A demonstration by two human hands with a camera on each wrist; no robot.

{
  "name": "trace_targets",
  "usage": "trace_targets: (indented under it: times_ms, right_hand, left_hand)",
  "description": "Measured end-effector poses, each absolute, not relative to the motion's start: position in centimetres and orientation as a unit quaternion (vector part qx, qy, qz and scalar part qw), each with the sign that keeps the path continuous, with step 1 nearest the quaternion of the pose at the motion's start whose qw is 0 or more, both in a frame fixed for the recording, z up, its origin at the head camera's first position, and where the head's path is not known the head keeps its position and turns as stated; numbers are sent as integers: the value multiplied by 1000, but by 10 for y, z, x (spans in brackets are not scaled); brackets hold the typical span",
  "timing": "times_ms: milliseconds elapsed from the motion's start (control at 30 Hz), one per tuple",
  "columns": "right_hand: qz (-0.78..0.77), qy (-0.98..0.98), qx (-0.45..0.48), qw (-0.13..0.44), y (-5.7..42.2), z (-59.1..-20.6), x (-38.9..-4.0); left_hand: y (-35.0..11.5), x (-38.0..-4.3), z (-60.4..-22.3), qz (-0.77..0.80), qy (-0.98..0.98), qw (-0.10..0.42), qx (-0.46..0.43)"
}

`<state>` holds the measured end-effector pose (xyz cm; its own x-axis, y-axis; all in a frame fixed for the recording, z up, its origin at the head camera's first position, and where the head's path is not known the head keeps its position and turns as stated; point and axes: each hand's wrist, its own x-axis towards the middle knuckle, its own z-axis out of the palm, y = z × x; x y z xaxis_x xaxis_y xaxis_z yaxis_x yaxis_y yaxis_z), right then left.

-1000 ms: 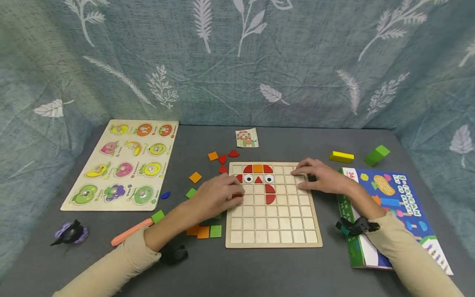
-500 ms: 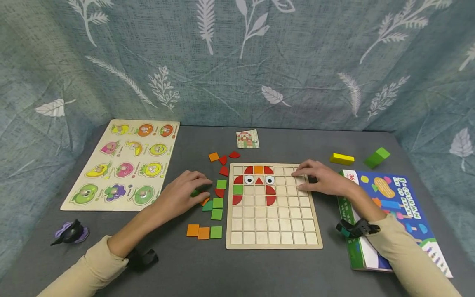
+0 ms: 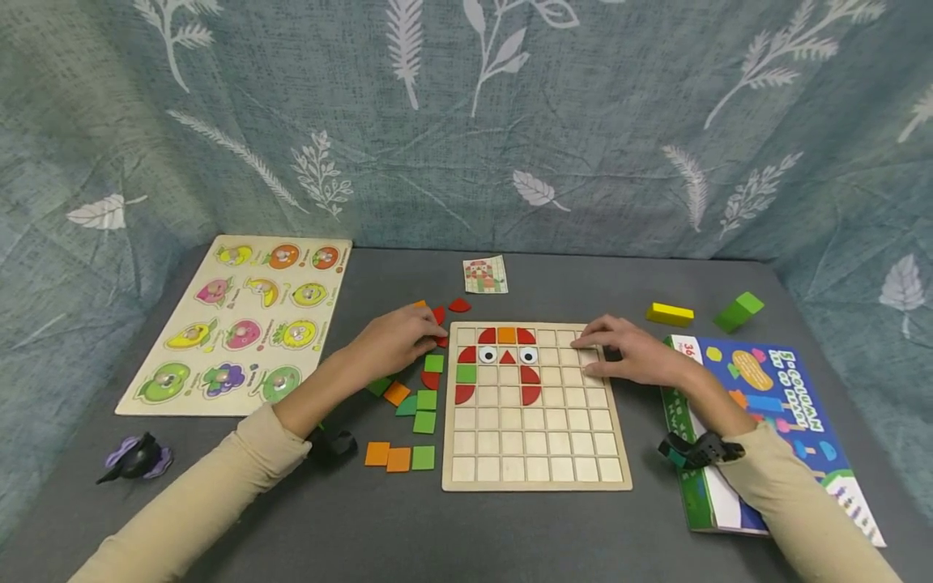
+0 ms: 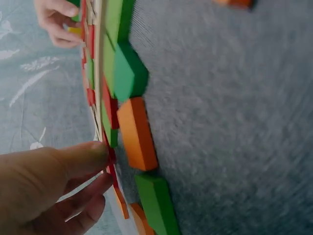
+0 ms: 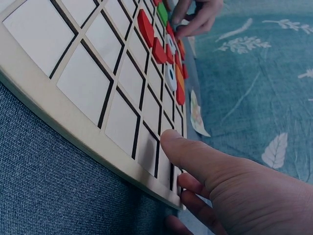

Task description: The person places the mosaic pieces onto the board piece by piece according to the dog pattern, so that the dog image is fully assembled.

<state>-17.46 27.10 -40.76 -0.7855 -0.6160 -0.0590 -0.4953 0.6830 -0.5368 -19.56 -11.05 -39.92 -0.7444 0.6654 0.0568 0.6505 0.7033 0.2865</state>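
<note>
My left hand [image 3: 397, 340] is at the left of the wooden grid board [image 3: 496, 482], thumb and fingertips right at a red quarter-circle tile [image 3: 441, 342]. In the left wrist view, a gap shows between thumb [image 4: 95, 152] and forefinger. The board's upper left bears red tiles [image 3: 530, 395], an orange square [image 3: 506, 335], a green square [image 3: 465, 373] and two eye tiles [image 3: 528, 355]. My right hand [image 3: 630, 348] rests its thumb and fingertips on the board's upper right part. In the right wrist view, its thumb [image 5: 183, 149] lies over the board's squares.
Loose green squares [image 3: 423, 458], orange squares [image 3: 398, 460] and red tiles [image 3: 459, 305] lie left of and above the board. A small pattern card [image 3: 484, 275] stands behind. A fruit puzzle [image 3: 138, 405] is left; a blue box [image 3: 787, 405] and yellow block [image 3: 670, 313] are right.
My left hand left the board's left edge, where a green square now shows, moved left over the loose tiles, then up and right to the red tiles. My right hand stayed put.
</note>
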Motion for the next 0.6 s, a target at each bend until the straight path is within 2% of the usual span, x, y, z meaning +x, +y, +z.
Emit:
trace_targets:
  times_ms: [167,433,600]
  right_hand:
    - [-255,909,-307,120,269,-408,-175]
    - [-251,913,-295,129,270,-407,-175]
    - [-254,912,-296,128,270,-408,-175]
  left_hand:
    - [-109,-194,-395,106,930,22,352]
    - [-114,-191,-390,96,936,57,334]
    - [-112,-192,-389,83,937,52,335]
